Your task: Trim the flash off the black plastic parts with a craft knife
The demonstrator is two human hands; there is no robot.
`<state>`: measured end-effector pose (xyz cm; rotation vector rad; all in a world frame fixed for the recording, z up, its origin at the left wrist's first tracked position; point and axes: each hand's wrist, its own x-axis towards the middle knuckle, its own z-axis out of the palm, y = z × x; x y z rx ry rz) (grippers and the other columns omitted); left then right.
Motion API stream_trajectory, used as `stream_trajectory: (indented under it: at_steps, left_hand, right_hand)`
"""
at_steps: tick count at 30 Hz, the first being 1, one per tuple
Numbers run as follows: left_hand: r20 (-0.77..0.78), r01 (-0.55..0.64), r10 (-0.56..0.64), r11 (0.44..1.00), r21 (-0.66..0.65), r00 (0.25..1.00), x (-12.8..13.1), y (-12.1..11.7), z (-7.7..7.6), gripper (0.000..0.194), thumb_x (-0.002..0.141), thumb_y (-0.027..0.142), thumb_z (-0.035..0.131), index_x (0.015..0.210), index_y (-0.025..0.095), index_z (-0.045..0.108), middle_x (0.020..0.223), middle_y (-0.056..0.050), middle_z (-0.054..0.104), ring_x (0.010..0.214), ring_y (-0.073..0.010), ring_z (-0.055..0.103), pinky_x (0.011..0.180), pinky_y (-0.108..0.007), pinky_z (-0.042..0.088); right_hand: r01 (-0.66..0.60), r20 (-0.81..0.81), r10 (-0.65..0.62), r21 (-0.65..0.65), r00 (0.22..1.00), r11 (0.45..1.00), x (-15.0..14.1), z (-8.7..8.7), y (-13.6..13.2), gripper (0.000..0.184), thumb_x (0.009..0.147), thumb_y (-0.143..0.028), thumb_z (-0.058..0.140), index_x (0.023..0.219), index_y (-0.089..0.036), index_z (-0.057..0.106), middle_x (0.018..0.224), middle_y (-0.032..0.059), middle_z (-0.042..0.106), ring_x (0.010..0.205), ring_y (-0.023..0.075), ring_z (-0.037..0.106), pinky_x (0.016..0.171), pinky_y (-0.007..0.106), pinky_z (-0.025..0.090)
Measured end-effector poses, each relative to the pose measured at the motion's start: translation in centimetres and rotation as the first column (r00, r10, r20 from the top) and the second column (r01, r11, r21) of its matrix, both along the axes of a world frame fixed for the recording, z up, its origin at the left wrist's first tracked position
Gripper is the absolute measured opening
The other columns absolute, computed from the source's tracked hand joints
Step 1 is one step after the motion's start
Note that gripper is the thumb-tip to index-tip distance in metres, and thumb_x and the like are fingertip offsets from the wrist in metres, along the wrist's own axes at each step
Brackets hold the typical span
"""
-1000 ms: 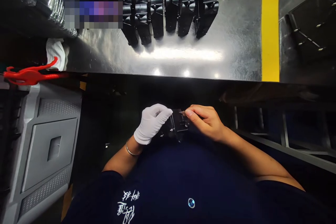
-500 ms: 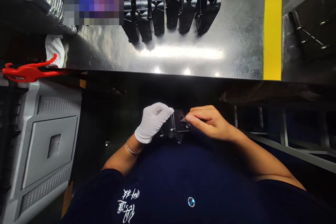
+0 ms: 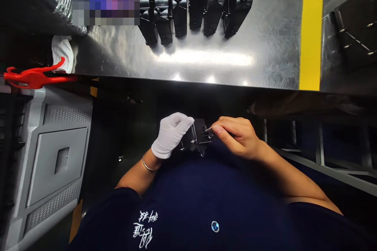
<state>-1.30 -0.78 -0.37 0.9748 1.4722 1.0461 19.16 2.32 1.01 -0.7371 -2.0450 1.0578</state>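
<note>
Left hand: the left hand (image 3: pixel 172 135) wears a white glove, its thumb and fingertips pinched on the upper edge of the part; a bracelet (image 3: pixel 149 165) circles the wrist.
Right hand: the right hand (image 3: pixel 240 136), bare, well apart from the table, pinches a thin metal piece (image 3: pixel 208 129) between thumb and fingers.
Part: the black part (image 3: pixel 200 127) is between the two hands, in front of the shirt (image 3: pixel 188 200) and below the table's near edge. Thin rods and small round fittings show on it.
Metal piece: its tip points left, over the part's right side; whether they touch, I cannot tell.
Table: the shiny metal table (image 3: pixel 273 43) bears black pieces (image 3: pixel 197 11) in six rows, and a yellow strip (image 3: pixel 312 27) to their right.
Table's far right: a dark panel (image 3: pixel 359 35) with shiny fittings.
Left side: a white cloth (image 3: pixel 62 51) at the table's edge, partly behind a red tool (image 3: pixel 32 78); below, a grey plastic case (image 3: pixel 57 164).
Lower right: a metal frame (image 3: pixel 321 153).
</note>
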Motion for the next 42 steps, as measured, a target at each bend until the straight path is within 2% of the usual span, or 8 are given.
stream_trajectory:
  at_steps: [6,11,18,24,30,35,39,42]
  left_hand:
    - [0.047,0.016,-0.015,0.999,-0.028,0.999,0.1,-0.1,0.2,0.034,0.074,0.044,0.074,0.06,0.017,0.062,0.055,0.002,0.055,0.053,-0.0097,0.049,0.052,-0.023,0.041]
    - [0.034,0.123,-0.124,0.992,0.038,0.992,0.1,-0.2,0.6,0.034,0.074,0.043,0.075,0.059,0.016,0.062,0.055,0.001,0.056,0.052,-0.0095,0.048,0.051,-0.024,0.04]
    - [-0.056,0.122,-0.116,0.985,0.12,0.992,-0.3,0.0,0.3,0.034,0.078,0.042,0.073,0.06,0.017,0.062,0.056,0.001,0.057,0.053,-0.0095,0.05,0.052,-0.024,0.04]
    - [-0.028,0.08,-0.078,0.995,0.066,0.997,0.1,-0.3,0.1,0.035,0.076,0.045,0.074,0.06,0.017,0.062,0.056,0.002,0.056,0.053,-0.0097,0.049,0.052,-0.024,0.04]
    - [0.003,-0.07,0.07,0.996,-0.051,0.998,1.2,0.0,0.7,0.045,0.069,0.058,0.075,0.058,0.017,0.06,0.055,0.003,0.053,0.053,-0.0097,0.046,0.052,-0.024,0.04]
    - [0.037,-0.119,0.124,0.986,-0.119,0.992,1.6,0.3,0.8,0.048,0.069,0.06,0.074,0.056,0.017,0.058,0.054,0.003,0.052,0.053,-0.0093,0.046,0.052,-0.024,0.04]
    - [0.048,-0.147,0.156,0.976,-0.162,0.987,1.7,0.1,0.4,0.048,0.069,0.059,0.075,0.056,0.017,0.056,0.054,0.004,0.052,0.053,-0.0088,0.046,0.052,-0.024,0.039]
    - [0.081,-0.143,0.16,0.973,-0.18,0.984,1.8,0.0,0.4,0.047,0.069,0.058,0.075,0.058,0.017,0.057,0.055,0.004,0.052,0.053,-0.0083,0.046,0.052,-0.023,0.04]
  right_hand:
    - [-0.103,0.017,0.105,-0.095,0.994,0.99,0.5,-0.1,0.2,0.024,0.1,-0.014,0.048,0.078,-0.016,0.058,0.063,-0.0005,0.051,0.054,0.0098,0.046,0.052,0.023,0.037]
    - [-0.38,-0.133,0.356,-0.366,0.925,0.85,1.3,0.5,1.0,0.041,0.106,-0.027,0.041,0.069,-0.016,0.054,0.058,-0.0017,0.046,0.05,0.0093,0.044,0.05,0.022,0.035]
    - [-0.221,0.075,0.226,-0.062,0.971,0.973,0.6,0.4,0.6,0.045,0.099,-0.054,0.053,0.074,-0.016,0.054,0.064,-0.0014,0.046,0.054,0.0101,0.042,0.051,0.023,0.031]
    - [-0.186,0.127,0.178,0.047,0.976,0.981,0.3,0.2,0.1,0.05,0.102,-0.043,0.054,0.061,-0.019,0.037,0.058,-0.0044,0.035,0.05,0.0093,0.033,0.049,0.024,0.025]
    - [-0.036,0.235,-0.025,0.251,0.972,0.967,0.6,-0.4,0.0,0.046,0.101,-0.051,0.05,0.07,-0.018,0.05,0.062,-0.0006,0.044,0.055,0.0128,0.04,0.051,0.027,0.029]
    - [0.036,0.248,-0.137,0.372,0.959,0.928,0.0,-1.1,-0.1,0.049,0.104,-0.047,0.044,0.064,-0.019,0.045,0.06,-0.0002,0.04,0.054,0.0138,0.036,0.051,0.029,0.026]
    - [0.029,0.236,-0.106,0.309,0.966,0.951,-0.2,-1.1,-0.1,0.049,0.106,-0.044,0.042,0.063,-0.02,0.041,0.059,-0.0013,0.039,0.053,0.0125,0.035,0.05,0.028,0.026]
    - [-0.148,0.152,0.14,0.043,0.978,0.988,0.2,-0.7,0.3,0.048,0.107,-0.042,0.037,0.066,-0.019,0.042,0.059,-0.0029,0.04,0.05,0.0101,0.037,0.049,0.024,0.029]
